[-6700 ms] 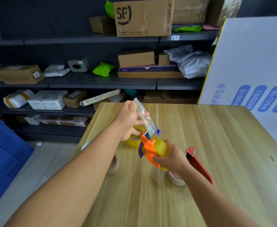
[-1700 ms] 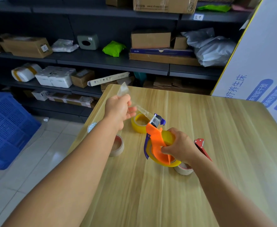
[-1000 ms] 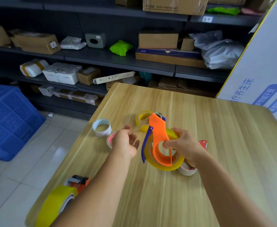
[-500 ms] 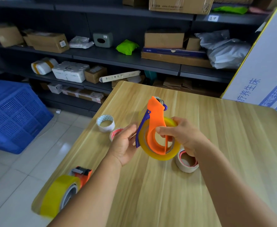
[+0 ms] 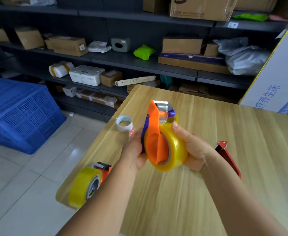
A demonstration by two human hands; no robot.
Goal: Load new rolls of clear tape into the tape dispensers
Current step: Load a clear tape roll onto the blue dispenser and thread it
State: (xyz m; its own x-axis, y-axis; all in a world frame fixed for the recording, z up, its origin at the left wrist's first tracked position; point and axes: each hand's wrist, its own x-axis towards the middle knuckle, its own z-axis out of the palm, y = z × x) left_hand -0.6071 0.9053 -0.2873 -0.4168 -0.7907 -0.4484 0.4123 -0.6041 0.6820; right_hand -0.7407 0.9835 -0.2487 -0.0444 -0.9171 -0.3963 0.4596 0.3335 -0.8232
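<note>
A person stands at a wooden table (image 5: 208, 193) and looks down at both hands. At the table's near left corner lies a second dispenser (image 5: 95, 178), already carrying a full yellowish roll and partly overhanging the edge. Further back along the left edge stands a small white tape roll (image 5: 124, 123). Above the middle of the table, lifted clear of it, the left hand (image 5: 135, 150) is closed on the handle side of the orange dispenser (image 5: 154, 133), with its toothed blade at the top. A clear tape roll (image 5: 172, 150) sits on the dispenser's hub, and the right hand (image 5: 193, 150) is wrapped around the roll's outer face, thumb on its upper rim. To the right, near the wrist, a red dispenser (image 5: 228, 158) lies flat on the table. The roll looks seated, so the step in hand seems to be checking the fit. Doing it well likely means pressing the roll fully onto the hub, keeping the frame steady, and making sure the tape's free end reaches the blade; where that end sits cannot be made out.
</note>
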